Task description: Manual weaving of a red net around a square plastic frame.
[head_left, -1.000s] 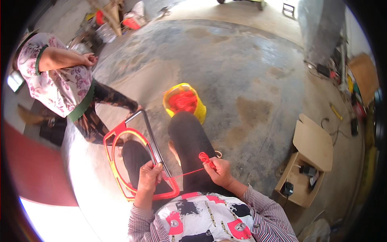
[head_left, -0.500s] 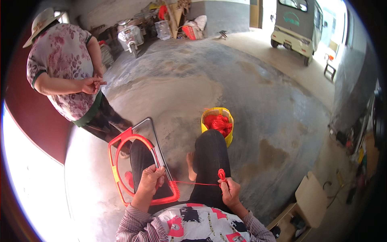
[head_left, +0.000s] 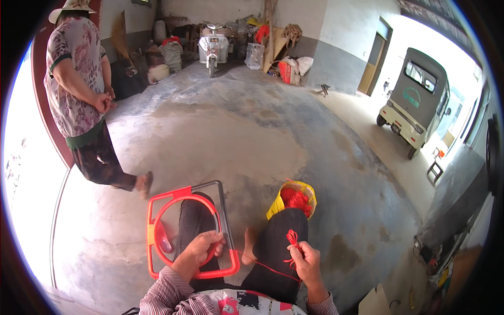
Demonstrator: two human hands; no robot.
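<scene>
My left hand [head_left: 205,248] is closed on a rectangular metal frame [head_left: 218,273] with a ring inside it, gripping the ring's right side. Red cord wraps much of the frame and ring; the upper right stretch is bare grey metal, and a yellow patch marks the left side. The frame rests over my left thigh. In my right hand [head_left: 308,258], thumb and fingers pinch a small looped bundle of red cord [head_left: 292,239]. A slack red strand [head_left: 270,269] runs between the frame's lower right corner and the right hand's side.
A yellow basket [head_left: 274,208] holding red cord [head_left: 295,199] stands beyond my right knee. Another person [head_left: 79,79] is at the left, hands clasped behind the back. Farther off are a white scooter [head_left: 212,50], piled goods and a grey three-wheeler [head_left: 415,97]. An open cardboard box flap [head_left: 374,301] shows at lower right.
The strand between my hands has gone from taut to slack. My right hand has shifted slightly right and down. The view has tilted up, and the other person has stepped away from the frame.
</scene>
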